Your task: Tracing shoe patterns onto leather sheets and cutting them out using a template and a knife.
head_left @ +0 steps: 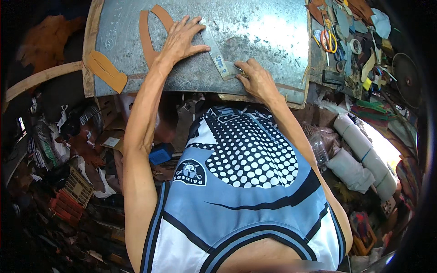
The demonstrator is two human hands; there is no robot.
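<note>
My left hand lies flat on the metal-topped work table, fingers spread. Under and beside it is a brown leather piece with two long strips that form a V. The thumb and fingertips of that hand reach the edge of a narrow grey template with blue marking. At the template's near end, my right hand is closed in a pinch. Something small shows at its fingertips, too hidden to name. A tan leather piece with a long slit sits at the table's left edge.
Scissors with orange and yellow handles, a tape roll and a dark block are among leather scraps on the right. Rolled pale material stands at lower right. Wooden edging borders the table; crates and scraps fill the lower left.
</note>
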